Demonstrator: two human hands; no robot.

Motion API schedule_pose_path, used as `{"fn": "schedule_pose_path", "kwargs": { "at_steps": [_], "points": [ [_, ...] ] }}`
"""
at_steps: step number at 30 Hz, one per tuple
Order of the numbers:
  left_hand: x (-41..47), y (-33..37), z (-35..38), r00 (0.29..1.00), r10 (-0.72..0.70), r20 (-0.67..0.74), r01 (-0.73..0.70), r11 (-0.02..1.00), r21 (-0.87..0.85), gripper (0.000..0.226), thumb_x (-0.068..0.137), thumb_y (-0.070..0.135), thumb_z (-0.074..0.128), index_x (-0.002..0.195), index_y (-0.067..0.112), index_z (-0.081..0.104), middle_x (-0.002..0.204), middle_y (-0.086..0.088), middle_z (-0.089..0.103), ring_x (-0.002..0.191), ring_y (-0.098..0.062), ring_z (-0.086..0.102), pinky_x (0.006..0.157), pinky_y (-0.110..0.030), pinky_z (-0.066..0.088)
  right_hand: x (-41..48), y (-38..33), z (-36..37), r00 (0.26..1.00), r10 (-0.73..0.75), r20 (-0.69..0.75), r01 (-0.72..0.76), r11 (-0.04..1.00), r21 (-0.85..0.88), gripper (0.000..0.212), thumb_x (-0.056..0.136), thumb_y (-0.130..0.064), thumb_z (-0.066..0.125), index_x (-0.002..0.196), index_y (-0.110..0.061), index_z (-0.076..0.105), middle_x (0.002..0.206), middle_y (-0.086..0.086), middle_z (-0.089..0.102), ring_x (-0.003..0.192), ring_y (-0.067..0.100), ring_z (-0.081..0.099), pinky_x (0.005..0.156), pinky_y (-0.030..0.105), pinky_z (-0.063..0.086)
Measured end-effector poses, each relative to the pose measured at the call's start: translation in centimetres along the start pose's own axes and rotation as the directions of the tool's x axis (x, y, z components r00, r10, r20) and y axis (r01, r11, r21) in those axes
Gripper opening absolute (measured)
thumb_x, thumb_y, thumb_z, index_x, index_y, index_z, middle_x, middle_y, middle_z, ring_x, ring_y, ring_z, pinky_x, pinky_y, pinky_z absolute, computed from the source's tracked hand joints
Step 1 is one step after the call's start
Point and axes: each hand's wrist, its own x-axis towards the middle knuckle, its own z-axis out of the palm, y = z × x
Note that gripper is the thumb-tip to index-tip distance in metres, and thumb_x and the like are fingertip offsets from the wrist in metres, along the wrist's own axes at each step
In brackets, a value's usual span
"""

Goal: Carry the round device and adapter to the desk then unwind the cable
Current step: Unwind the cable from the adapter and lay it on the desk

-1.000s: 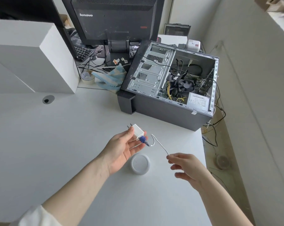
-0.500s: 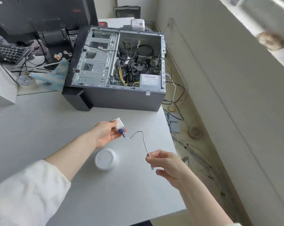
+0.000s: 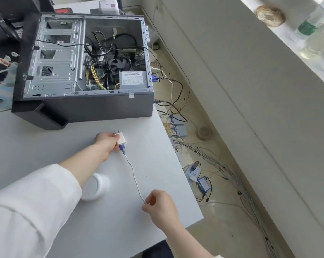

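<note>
My left hand (image 3: 106,143) grips the small white adapter (image 3: 121,139), its two prongs pointing away from me and a blue plug at its near end. A thin white cable (image 3: 134,175) runs from that plug down to my right hand (image 3: 160,205), which pinches it between thumb and fingers. The cable hangs nearly straight just above the grey desk (image 3: 153,142). The round white device (image 3: 96,189) lies on the desk under my left forearm, partly hidden by the sleeve.
An open black computer case (image 3: 83,71) lies on its side at the back of the desk. The desk's right edge is close to my right hand; beyond it the floor holds tangled cables and a power strip (image 3: 192,174). A wall and windowsill with bottles rise at right.
My hands have drawn further apart, so the cable has gone from a curl to a long, nearly straight line. The view has swung right and down.
</note>
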Motion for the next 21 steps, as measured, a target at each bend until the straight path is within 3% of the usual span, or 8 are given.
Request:
{"fn": "schedule_pose_path", "kwargs": {
  "at_steps": [2,5,8,11,15,19,21],
  "points": [
    [-0.1,0.1,0.6,0.999,0.037,-0.029,-0.035,0.998,0.058,0.022,0.096,0.010,0.052,0.077,0.011,0.065,0.044,-0.002,0.065,0.043,-0.010,0.063,0.074,-0.030,0.055,0.3,0.2,0.5,0.999,-0.017,-0.031,0.015,0.997,-0.074,0.008,0.083,-0.023,0.063,0.082,-0.028,0.056,0.099,-0.006,0.068,0.078,0.016,0.057,0.061,0.028,0.040],
    [0.0,0.1,1.2,0.995,0.063,-0.079,-0.053,0.991,0.124,0.031,0.094,0.013,0.049,0.066,0.015,0.064,0.036,0.004,0.061,0.059,-0.017,0.057,0.068,-0.027,0.048,0.4,0.4,1.3,0.997,-0.047,-0.060,0.039,0.991,-0.130,0.005,0.089,-0.023,0.056,0.089,-0.028,0.054,0.108,-0.004,0.065,0.087,0.020,0.058,0.070,0.034,0.042],
    [-0.1,0.4,1.3,0.994,0.050,-0.093,-0.036,0.989,0.146,0.032,0.092,0.014,0.050,0.064,0.014,0.064,0.035,0.005,0.061,0.067,-0.022,0.060,0.077,-0.030,0.052,0.4,0.8,1.6,0.992,-0.094,-0.081,0.078,0.980,-0.182,0.006,0.092,-0.024,0.050,0.097,-0.026,0.051,0.112,-0.004,0.062,0.099,0.021,0.060,0.077,0.036,0.044],
    [-0.3,0.5,1.4,0.994,0.055,-0.097,-0.039,0.987,0.158,0.029,0.090,0.014,0.050,0.064,0.013,0.063,0.037,0.002,0.063,0.075,-0.026,0.070,0.080,-0.032,0.054,0.6,1.1,1.8,0.987,-0.138,-0.085,0.113,0.962,-0.249,0.007,0.095,-0.025,0.049,0.094,-0.027,0.042,0.113,-0.003,0.061,0.090,0.021,0.050,0.075,0.037,0.042],
    [-0.1,0.4,1.3,0.994,0.051,-0.101,-0.038,0.992,0.122,0.017,0.087,0.016,0.052,0.088,0.009,0.067,0.059,-0.008,0.073,0.085,-0.029,0.077,0.086,-0.039,0.060,1.0,1.3,2.0,0.983,-0.164,-0.085,0.132,0.945,-0.298,0.010,0.097,-0.030,0.049,0.091,-0.025,0.042,0.109,-0.002,0.060,0.084,0.019,0.043,0.072,0.036,0.040],
    [0.0,0.5,1.1,0.994,0.042,-0.103,-0.032,0.994,0.102,0.012,0.089,0.017,0.058,0.077,0.014,0.060,0.036,0.005,0.063,0.078,-0.026,0.075,0.084,-0.038,0.061,1.0,1.4,1.9,0.982,-0.163,-0.097,0.128,0.948,-0.291,0.014,0.097,-0.033,0.050,0.091,-0.024,0.042,0.102,-0.005,0.058,0.081,0.021,0.047,0.067,0.035,0.036],
    [-0.2,0.6,1.1,0.993,0.037,-0.113,-0.027,0.996,0.086,0.014,0.092,0.018,0.060,0.080,0.011,0.058,0.044,0.001,0.067,0.076,-0.026,0.071,0.083,-0.037,0.061,1.0,1.5,1.9,0.981,-0.159,-0.110,0.124,0.955,-0.270,0.016,0.095,-0.034,0.051,0.091,-0.023,0.041,0.103,-0.004,0.063,0.080,0.022,0.050,0.065,0.036,0.036]
  ]
}}
